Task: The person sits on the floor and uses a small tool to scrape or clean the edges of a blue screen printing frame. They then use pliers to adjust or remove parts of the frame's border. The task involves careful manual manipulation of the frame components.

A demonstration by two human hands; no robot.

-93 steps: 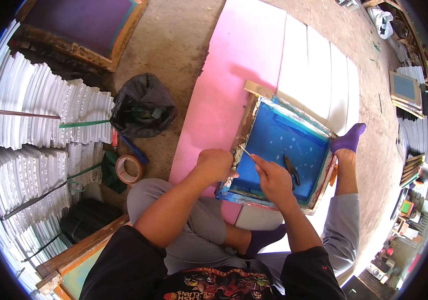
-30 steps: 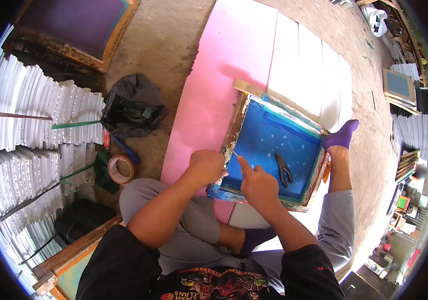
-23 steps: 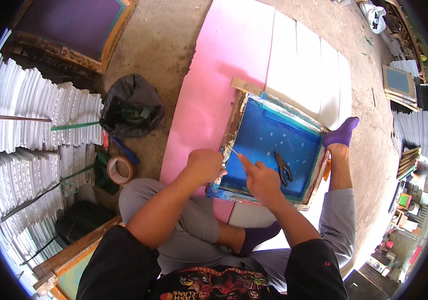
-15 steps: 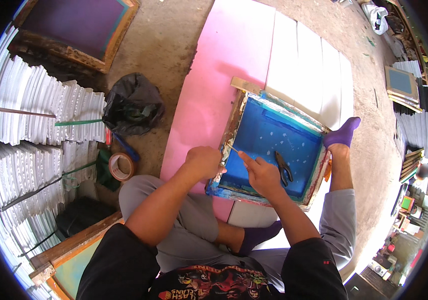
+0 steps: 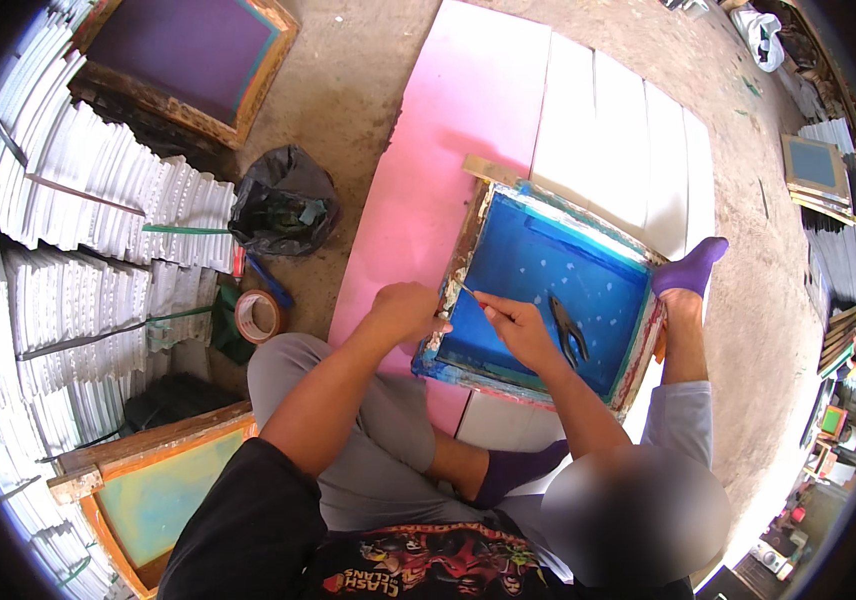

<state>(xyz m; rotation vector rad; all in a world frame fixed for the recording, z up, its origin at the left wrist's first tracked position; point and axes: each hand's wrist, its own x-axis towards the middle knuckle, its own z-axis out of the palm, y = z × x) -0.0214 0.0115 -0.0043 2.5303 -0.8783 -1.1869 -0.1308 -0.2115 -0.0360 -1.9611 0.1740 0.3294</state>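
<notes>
A wooden screen-printing frame (image 5: pixel 468 238) with a blue mesh (image 5: pixel 538 262) lies before me, its paint-flaked rails crusted white and blue. My left hand (image 5: pixel 411 312) is closed at the frame's left rail; what its fingers grip is hidden. Over the mesh, my right hand (image 5: pixel 516 328) closes around a thin tool (image 5: pixel 470 292) like a screwdriver, its slim shaft pointing at the inner edge of that same rail. Dark-handled pliers (image 5: pixel 568 330) rest on the mesh to the right of this hand. A blurred round patch covers my right upper arm.
Pink and white boards (image 5: pixel 398 215) lie under the frame. My purple-socked foot (image 5: pixel 690 268) is against its right side. To the left are a black plastic bag (image 5: pixel 286 205), a tape roll (image 5: pixel 259 316), stacked white sheets (image 5: pixel 98 200) and another screen frame (image 5: pixel 163 500).
My right hand and its tool have shifted slightly along the left rail. The whole view has swung a little, and a blurred patch now covers the lower right.
</notes>
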